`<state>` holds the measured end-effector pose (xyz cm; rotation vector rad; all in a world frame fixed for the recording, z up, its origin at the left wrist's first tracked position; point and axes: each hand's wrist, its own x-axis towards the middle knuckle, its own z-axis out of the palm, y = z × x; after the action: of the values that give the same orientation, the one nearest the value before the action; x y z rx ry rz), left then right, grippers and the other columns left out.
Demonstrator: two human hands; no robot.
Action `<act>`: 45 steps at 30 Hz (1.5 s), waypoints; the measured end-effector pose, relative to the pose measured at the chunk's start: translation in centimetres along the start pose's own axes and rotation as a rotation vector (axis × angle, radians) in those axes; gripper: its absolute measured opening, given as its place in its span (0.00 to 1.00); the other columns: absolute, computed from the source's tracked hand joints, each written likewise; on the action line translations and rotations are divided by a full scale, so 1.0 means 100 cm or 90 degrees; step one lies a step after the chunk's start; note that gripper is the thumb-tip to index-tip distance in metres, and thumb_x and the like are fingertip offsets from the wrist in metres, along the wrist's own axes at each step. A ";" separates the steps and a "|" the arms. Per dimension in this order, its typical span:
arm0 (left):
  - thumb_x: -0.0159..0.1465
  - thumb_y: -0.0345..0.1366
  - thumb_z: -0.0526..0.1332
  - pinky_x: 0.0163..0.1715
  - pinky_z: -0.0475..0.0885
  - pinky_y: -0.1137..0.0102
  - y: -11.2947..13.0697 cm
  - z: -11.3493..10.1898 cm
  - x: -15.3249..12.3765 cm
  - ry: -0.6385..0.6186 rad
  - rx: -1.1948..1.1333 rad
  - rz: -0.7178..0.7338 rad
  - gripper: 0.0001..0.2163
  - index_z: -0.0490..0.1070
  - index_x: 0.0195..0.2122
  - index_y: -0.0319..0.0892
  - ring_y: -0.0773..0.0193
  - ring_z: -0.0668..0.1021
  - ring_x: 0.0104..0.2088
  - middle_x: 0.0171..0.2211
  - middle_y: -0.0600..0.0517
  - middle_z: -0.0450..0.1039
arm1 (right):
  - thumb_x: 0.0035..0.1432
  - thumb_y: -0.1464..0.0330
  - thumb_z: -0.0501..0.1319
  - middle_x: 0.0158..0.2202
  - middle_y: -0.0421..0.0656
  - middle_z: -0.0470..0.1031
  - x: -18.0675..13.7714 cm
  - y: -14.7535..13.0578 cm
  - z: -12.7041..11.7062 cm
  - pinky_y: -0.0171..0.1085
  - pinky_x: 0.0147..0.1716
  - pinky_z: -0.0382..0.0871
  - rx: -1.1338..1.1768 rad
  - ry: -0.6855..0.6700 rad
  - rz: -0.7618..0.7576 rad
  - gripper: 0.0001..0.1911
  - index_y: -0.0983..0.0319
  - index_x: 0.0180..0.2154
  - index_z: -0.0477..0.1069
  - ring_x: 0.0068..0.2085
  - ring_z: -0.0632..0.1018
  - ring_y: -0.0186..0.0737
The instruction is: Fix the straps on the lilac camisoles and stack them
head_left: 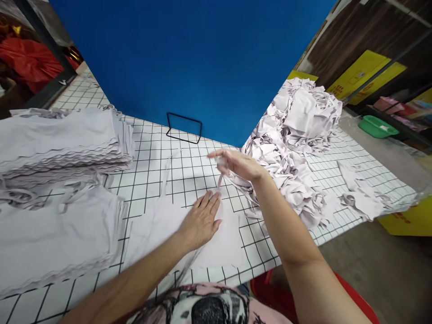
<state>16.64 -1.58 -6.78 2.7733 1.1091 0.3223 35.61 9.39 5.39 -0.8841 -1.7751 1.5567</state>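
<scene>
A thin white camisole (224, 238) lies spread on the grid-patterned tablecloth in front of me. My left hand (200, 218) rests flat on its upper part, palm down and fingers stretched forward. Just beyond those fingertips, a narrow strap (220, 181) rises toward my right hand (239, 164). The right hand is raised above the cloth, with its fingers bent around the strap's upper end; motion smears the fingertips a little. The other strap (165, 173) lies loose, stretching away on the left side.
Stacked white camisoles (57, 225) lie at the left, with another neat stack (60, 139) behind. A large crumpled heap of white garments (290, 148) fills the right. A bent black wire frame (184, 130) stands before a tall blue panel (195, 58). A green basin (378, 126) sits far right.
</scene>
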 end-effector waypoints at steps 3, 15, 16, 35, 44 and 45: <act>0.70 0.44 0.50 0.66 0.53 0.54 0.000 -0.003 0.001 -0.016 -0.024 0.010 0.28 0.53 0.68 0.34 0.47 0.50 0.70 0.70 0.42 0.49 | 0.68 0.52 0.49 0.41 0.44 0.77 -0.032 -0.030 0.020 0.43 0.57 0.61 -0.195 -0.162 -0.026 0.24 0.60 0.44 0.78 0.51 0.75 0.41; 0.72 0.45 0.46 0.67 0.50 0.54 -0.001 0.002 -0.001 0.003 -0.007 0.011 0.28 0.53 0.68 0.34 0.49 0.47 0.71 0.70 0.45 0.49 | 0.59 0.56 0.62 0.21 0.38 0.69 -0.061 0.060 0.039 0.33 0.23 0.60 -0.248 0.197 0.418 0.15 0.62 0.31 0.69 0.21 0.69 0.32; 0.72 0.44 0.46 0.67 0.50 0.54 -0.001 0.002 -0.001 0.004 -0.007 0.011 0.28 0.52 0.68 0.34 0.49 0.47 0.71 0.70 0.44 0.49 | 0.57 0.57 0.63 0.20 0.37 0.68 -0.058 0.062 0.043 0.33 0.23 0.60 -0.264 0.218 0.418 0.14 0.62 0.30 0.69 0.21 0.68 0.31; 0.71 0.46 0.46 0.66 0.51 0.55 0.001 -0.005 0.001 -0.020 -0.012 0.003 0.29 0.50 0.69 0.33 0.47 0.49 0.70 0.70 0.44 0.50 | 0.63 0.62 0.60 0.29 0.39 0.77 -0.106 0.035 0.063 0.34 0.32 0.63 0.062 0.216 0.224 0.10 0.60 0.42 0.66 0.30 0.73 0.32; 0.71 0.45 0.46 0.66 0.52 0.54 -0.002 -0.002 0.003 -0.022 -0.006 0.005 0.29 0.48 0.70 0.34 0.49 0.48 0.70 0.71 0.46 0.47 | 0.61 0.61 0.64 0.33 0.42 0.81 -0.178 0.013 0.070 0.34 0.31 0.64 0.082 0.292 0.286 0.20 0.61 0.52 0.66 0.29 0.73 0.32; 0.71 0.45 0.46 0.66 0.52 0.54 -0.002 -0.002 0.003 -0.020 -0.010 0.005 0.29 0.48 0.70 0.34 0.49 0.48 0.70 0.71 0.46 0.48 | 0.60 0.61 0.65 0.34 0.43 0.81 -0.181 0.017 0.072 0.35 0.32 0.65 0.095 0.285 0.296 0.21 0.61 0.52 0.67 0.31 0.74 0.32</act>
<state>16.71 -1.24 -6.61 2.7602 1.0831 0.2866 40.73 -9.27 2.57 -1.5090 -1.1733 1.5757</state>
